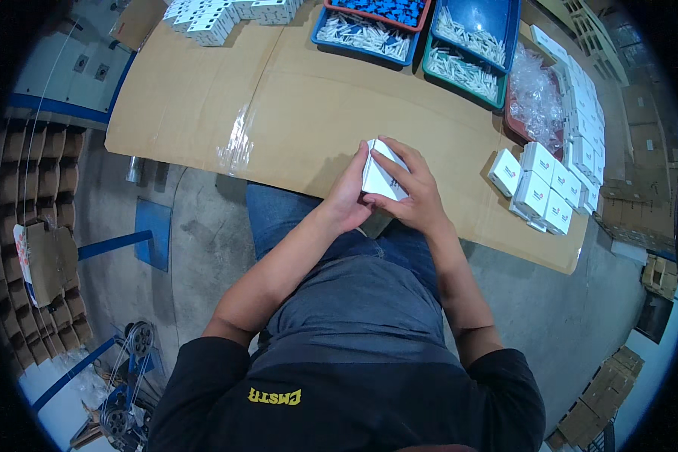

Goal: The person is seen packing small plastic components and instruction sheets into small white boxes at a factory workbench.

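Observation:
A small white box is held between my two hands at the near edge of the cardboard-covered table. My left hand wraps round its left side. From the right, my right hand grips it, with fingers across the top face and the thumb at the near edge. Dark print shows on the face, partly covered by fingers. The underside of the box is hidden by my hands. To the right, several similar white boxes stand grouped on the table.
At the back are blue trays and a green tray of small white pieces, and a red tray of blue pieces. A reddish bin holds clear plastic bags. More white boxes stand far left.

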`<act>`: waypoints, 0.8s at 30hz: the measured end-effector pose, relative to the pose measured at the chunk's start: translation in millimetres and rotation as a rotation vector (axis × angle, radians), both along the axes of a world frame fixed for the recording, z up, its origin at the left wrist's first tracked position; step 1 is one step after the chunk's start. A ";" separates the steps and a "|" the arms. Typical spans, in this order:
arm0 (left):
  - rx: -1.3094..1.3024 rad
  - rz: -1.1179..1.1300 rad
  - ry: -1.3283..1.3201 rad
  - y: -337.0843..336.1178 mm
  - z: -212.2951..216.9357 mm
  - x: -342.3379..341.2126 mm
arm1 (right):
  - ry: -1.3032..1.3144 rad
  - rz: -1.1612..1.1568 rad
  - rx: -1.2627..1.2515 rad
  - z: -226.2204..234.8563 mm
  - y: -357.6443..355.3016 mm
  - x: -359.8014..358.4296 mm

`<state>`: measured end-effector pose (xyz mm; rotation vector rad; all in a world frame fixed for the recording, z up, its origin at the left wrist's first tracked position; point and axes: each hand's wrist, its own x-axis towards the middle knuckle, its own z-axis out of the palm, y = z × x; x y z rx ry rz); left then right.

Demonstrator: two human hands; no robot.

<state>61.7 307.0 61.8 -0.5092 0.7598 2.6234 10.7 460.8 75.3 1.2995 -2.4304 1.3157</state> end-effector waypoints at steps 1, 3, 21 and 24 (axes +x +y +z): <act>0.008 0.003 -0.008 0.1 -1.5 0.1 | -0.005 0.006 0.002 -0.2 0.3 -0.2; 0.008 -0.009 -0.003 -0.3 -4.6 1.8 | -0.005 0.014 0.016 -0.1 0.5 -0.8; -0.097 -0.033 -0.002 8.6 9.2 5.0 | -0.102 0.024 -0.049 -13.5 8.9 5.3; -0.102 -0.030 0.032 9.1 5.5 5.3 | -0.120 0.026 -0.065 -11.9 10.0 4.9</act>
